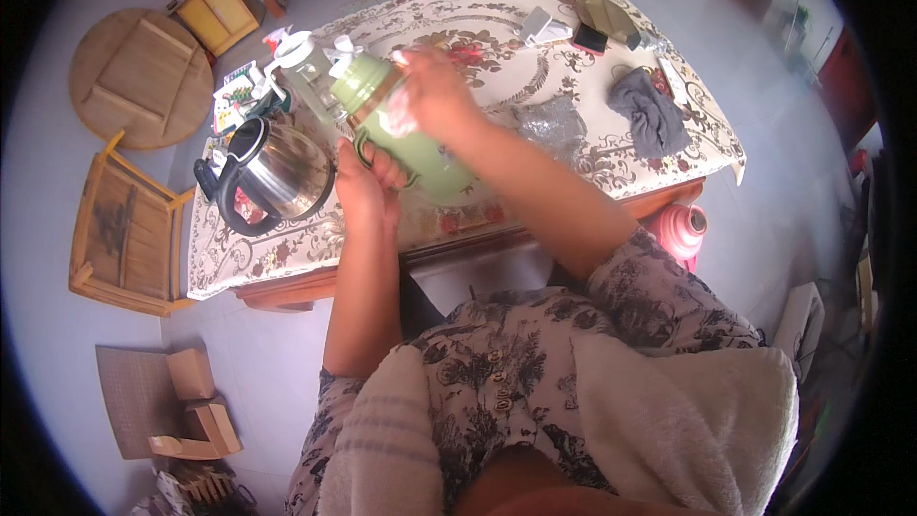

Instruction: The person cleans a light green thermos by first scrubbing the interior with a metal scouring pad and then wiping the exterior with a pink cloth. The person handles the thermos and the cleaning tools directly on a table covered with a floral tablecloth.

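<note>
A light green thermos jug [435,167] with a side handle is tilted over the near edge of the table. My left hand [367,182] is closed round its dark green handle. My right hand [439,100] presses a crumpled white-and-pink cloth or tissue [401,117] against the jug's side, just below its neck. A stainless steel kettle [287,172] with a black lid and handle stands to the left of my left hand. Behind the jug is a see-through pitcher [306,76] with a white top.
A flowered tablecloth [382,29] covers the table. On its right side lie a grey cloth [650,113], a clear plastic bag [552,124], and an olive-coloured pouch [607,17]. A pink flask [680,229] stands beyond the near right edge. A wooden chair [129,229] is at the left.
</note>
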Tool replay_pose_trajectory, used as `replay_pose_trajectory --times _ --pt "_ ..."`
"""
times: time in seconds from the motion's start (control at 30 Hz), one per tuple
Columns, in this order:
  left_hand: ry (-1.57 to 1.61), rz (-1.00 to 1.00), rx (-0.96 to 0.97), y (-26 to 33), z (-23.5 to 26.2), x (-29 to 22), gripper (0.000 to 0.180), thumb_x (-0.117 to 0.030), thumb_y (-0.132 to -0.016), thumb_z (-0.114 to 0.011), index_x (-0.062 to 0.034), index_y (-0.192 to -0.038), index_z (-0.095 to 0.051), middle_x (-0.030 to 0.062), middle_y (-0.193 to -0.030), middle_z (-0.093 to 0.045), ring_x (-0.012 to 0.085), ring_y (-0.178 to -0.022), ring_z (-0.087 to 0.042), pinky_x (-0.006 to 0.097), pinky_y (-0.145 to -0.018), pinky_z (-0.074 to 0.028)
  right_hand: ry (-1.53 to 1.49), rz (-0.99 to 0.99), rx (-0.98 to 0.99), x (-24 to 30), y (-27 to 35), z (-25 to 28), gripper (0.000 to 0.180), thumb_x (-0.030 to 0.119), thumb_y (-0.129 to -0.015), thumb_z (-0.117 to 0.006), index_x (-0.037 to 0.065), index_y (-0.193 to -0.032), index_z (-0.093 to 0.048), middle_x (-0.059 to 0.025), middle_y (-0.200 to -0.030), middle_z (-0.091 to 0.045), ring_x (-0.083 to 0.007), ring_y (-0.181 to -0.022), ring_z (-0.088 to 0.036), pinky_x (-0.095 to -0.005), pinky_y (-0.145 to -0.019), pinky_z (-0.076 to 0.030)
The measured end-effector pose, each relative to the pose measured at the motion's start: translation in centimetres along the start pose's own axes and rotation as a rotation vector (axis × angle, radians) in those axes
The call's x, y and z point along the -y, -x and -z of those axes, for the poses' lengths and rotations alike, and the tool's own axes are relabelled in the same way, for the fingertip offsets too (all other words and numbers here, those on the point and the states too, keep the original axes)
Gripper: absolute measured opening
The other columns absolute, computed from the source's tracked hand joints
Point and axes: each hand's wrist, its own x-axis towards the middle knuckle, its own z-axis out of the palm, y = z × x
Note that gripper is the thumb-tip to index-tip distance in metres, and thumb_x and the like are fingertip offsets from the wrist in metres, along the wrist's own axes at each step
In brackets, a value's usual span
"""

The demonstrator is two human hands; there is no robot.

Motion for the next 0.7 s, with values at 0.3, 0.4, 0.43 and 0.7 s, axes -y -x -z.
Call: replay_pose_trajectory --times 0.3,0.4,0.43,0.7 --pt "-0.010 0.040 -0.122 -2.6 -1.1 -1.2 0.037 -0.036 -0.102 -0.031 -0.0082 -0.083 -0.048 0.0095 -0.077 -0.060 0.0172 -0.063 -0.056 0.031 -0.057 -0.049 0.251 0.597 0.050 2.0 6.6 2.3 0.056 0.036 -0.076 -0.070 0.010 -0.124 -0.056 -0.0059 -0.136 -0.045 -0.0296 -0.133 -0.034 -0.0536 -0.110 -0.023" --pt "0.006 0.079 -0.153 -2.7 -2.0 -1.8 0.038 -0.037 -0.102 -0.031 -0.0096 -0.081 -0.046 0.0029 -0.062 -0.050 0.0157 -0.052 -0.046 0.028 -0.052 -0.042 0.270 0.574 0.081 2.2 5.9 2.5 0.058 0.041 -0.078 -0.067 0.010 -0.126 -0.054 -0.0075 -0.139 -0.040 -0.0303 -0.135 -0.030 -0.0562 -0.109 -0.023" --pt "-0.017 0.089 -0.107 -3.0 -1.3 -2.0 0.038 -0.037 -0.101 -0.030 -0.0104 -0.079 -0.046 0.0015 -0.060 -0.046 0.0147 -0.050 -0.041 0.028 -0.051 -0.039 0.265 0.553 0.057 2.3 5.7 2.0 0.058 0.041 -0.079 -0.066 0.010 -0.127 -0.053 -0.0088 -0.140 -0.038 -0.0308 -0.135 -0.029 -0.0550 -0.109 -0.023" --pt "-0.080 0.163 0.140 -1.8 -1.3 -2.2 0.040 -0.041 -0.101 -0.028 -0.0146 -0.074 -0.039 -0.0050 -0.054 -0.023 0.0089 -0.047 -0.021 0.026 -0.049 -0.023 -0.317 -0.346 0.433 -5.9 -5.5 -1.4 0.040 0.040 -0.092 -0.050 0.009 -0.116 -0.060 -0.0098 -0.110 -0.062 -0.0236 -0.101 -0.060 -0.0416 -0.090 -0.046"
